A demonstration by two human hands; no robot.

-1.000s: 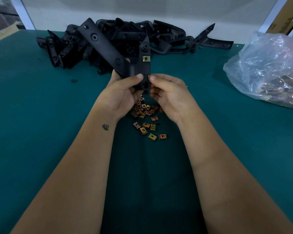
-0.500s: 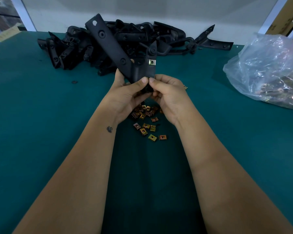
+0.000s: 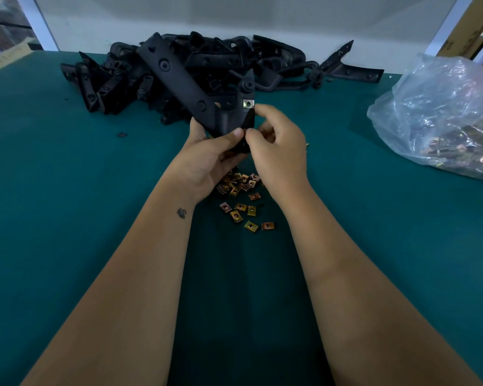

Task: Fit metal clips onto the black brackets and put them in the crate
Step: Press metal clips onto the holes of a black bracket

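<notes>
The black bracket (image 3: 207, 107) is gripped up off the table by the left hand (image 3: 207, 160), probably so its lower edge can be pinched by the right hand (image 3: 276, 151); whether a clip's in there can't be told. One fitted clip (image 3: 248, 103) sits just above.

I see bare green table (image 3: 67, 218) at frame left; bracket pile (image 3: 207, 68) blocks the top, clip bag (image 3: 441, 118) the right.
</notes>
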